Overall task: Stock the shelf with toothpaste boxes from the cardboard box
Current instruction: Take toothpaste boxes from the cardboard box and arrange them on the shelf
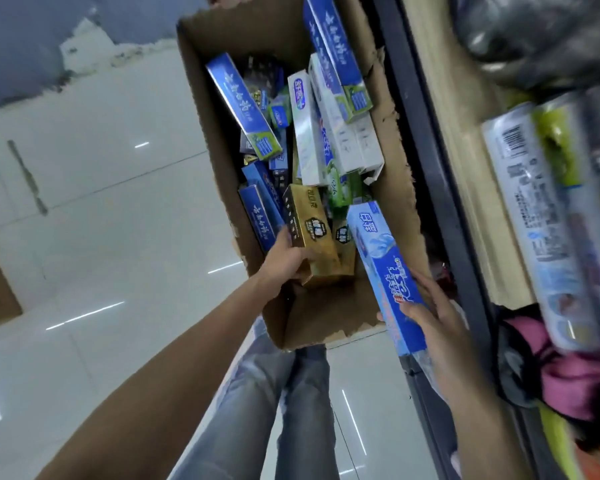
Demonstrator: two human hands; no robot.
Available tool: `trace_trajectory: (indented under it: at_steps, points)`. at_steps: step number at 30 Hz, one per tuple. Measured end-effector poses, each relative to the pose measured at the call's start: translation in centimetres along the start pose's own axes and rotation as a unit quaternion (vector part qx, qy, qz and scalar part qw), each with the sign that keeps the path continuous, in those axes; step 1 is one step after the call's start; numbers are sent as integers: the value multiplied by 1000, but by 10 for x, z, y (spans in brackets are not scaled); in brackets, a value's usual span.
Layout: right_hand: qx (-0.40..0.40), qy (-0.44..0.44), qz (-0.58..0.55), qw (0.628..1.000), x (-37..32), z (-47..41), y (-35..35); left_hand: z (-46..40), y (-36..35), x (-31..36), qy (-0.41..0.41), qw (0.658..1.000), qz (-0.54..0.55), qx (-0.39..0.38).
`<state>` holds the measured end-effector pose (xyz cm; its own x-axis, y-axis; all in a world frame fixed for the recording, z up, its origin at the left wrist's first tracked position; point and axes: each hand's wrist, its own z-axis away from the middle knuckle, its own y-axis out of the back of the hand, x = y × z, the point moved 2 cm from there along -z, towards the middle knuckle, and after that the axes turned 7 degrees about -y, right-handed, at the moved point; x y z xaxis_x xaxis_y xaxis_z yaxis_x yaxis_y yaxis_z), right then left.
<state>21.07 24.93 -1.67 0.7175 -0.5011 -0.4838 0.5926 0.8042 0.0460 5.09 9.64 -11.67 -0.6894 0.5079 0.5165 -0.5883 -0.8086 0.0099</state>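
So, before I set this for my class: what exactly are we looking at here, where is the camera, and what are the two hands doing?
There is one picture, from a wide-angle camera worn on a person's head, looking down at their own arms and jeans; no machine is involved. A torn cardboard box stands on the pale tiled floor, beside a dark shelf. It holds a loose jumble of toothpaste boxes, mostly blue, some white, green or dark. The left hand reaches into the box, its fingers round a gold toothpaste box. The right hand holds a light blue toothpaste box at the box's shelf-side edge. On the shelf, blurred packaged goods already lie.
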Motion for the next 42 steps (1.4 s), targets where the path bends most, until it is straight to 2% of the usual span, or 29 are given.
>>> trace_trajectory:
  at_steps: [3, 7, 13, 19, 25, 30, 33, 36, 38, 39, 42]
  points:
    - [-48, 21, -82, 995, -15, 42, -6, 57, 13, 25, -36, 995, 90, -25]
    - [-98, 42, -155, 982, -48, 109, -14, 137, 25, 77, -101, 988, 113, -43]
    - [-94, 86, -153, 980, -93, 191, -33, 238, 17, 150, -196, 974, 52, -103]
    - [-74, 180, -219, 956, -120, 251, -42, 303, 3, 181, -232, 961, 3, -150]
    - [-54, 252, -334, 906, -125, 300, -21, 330, -16, 184, -233, 952, -79, -184]
    - [84, 251, -404, 875, -114, 327, 22, 333, -38, 176, -224, 954, -124, -154]
    - [258, 257, -262, 894, -88, 342, 63, 337, -58, 174, -245, 947, -141, -155]
    - [394, 280, -97, 870, -59, 360, 102, 351, -81, 170, -254, 943, -145, -159]
    - [429, 286, -80, 853, -38, 371, 125, 358, -97, 164, -255, 943, -152, -152]
    - [430, 298, -107, 846, -27, 377, 137, 362, -105, 160, -252, 944, -152, -148]
    - [381, 353, -292, 803, 0, 393, 176, 373, -130, 146, -253, 947, -142, -141]
